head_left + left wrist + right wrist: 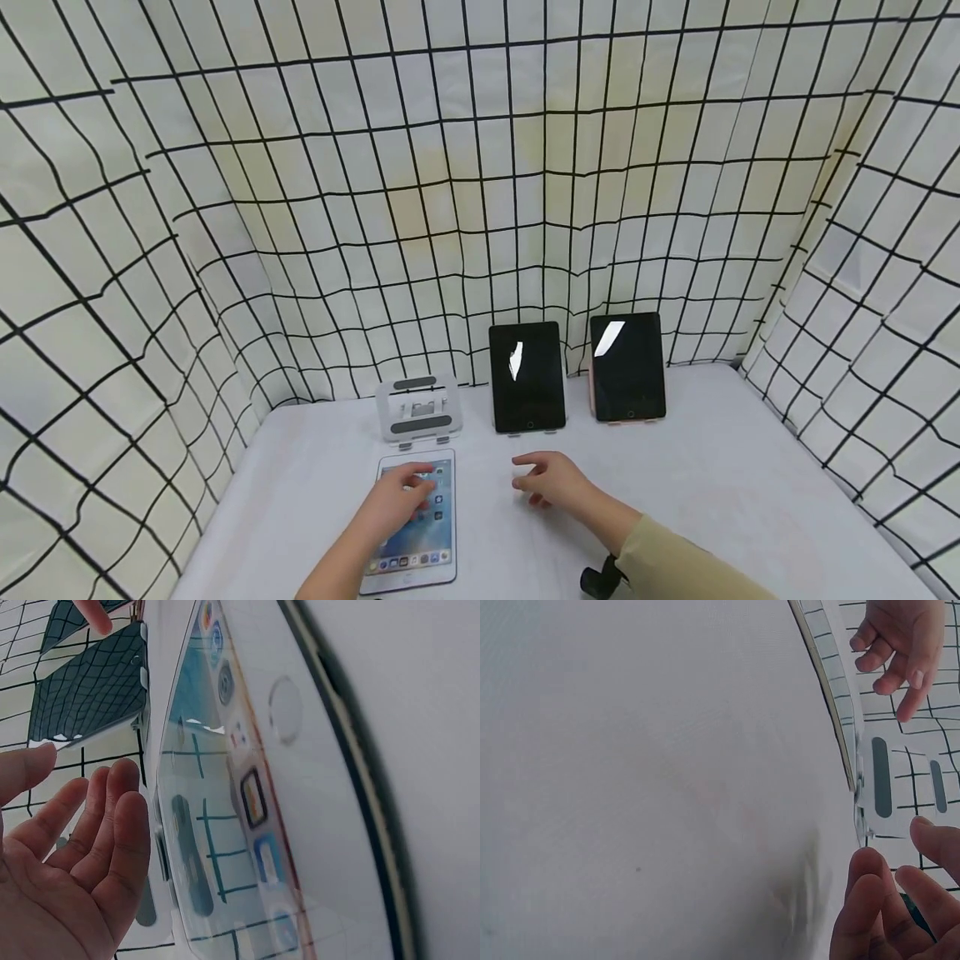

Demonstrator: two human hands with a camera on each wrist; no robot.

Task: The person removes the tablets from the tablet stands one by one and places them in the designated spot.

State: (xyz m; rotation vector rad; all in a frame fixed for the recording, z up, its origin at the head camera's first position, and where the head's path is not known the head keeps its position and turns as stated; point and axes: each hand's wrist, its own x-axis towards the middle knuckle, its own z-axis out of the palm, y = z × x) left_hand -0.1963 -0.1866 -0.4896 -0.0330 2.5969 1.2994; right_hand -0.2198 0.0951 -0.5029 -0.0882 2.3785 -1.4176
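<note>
A white tablet (410,542) with a lit home screen lies flat on the white table. My left hand (397,500) hovers over it, fingers loosely bent and holding nothing; in the left wrist view a gap shows between the fingers (124,825) and the tablet's glass (202,795). My right hand (557,483) is over the table to the right of the tablet, its fingers loosely curved around nothing. Just behind the tablet stands a clear stand (418,408) with grey pads, bearing no tablet. In the right wrist view the stand (900,776) appears beyond the right fingers (866,900).
Two dark-screened tablets lean upright on stands at the back, one in the middle (528,379) and one farther right (628,368). White cloth walls (525,192) with a black grid enclose the table (712,483). A black object (600,579) sits by the right sleeve.
</note>
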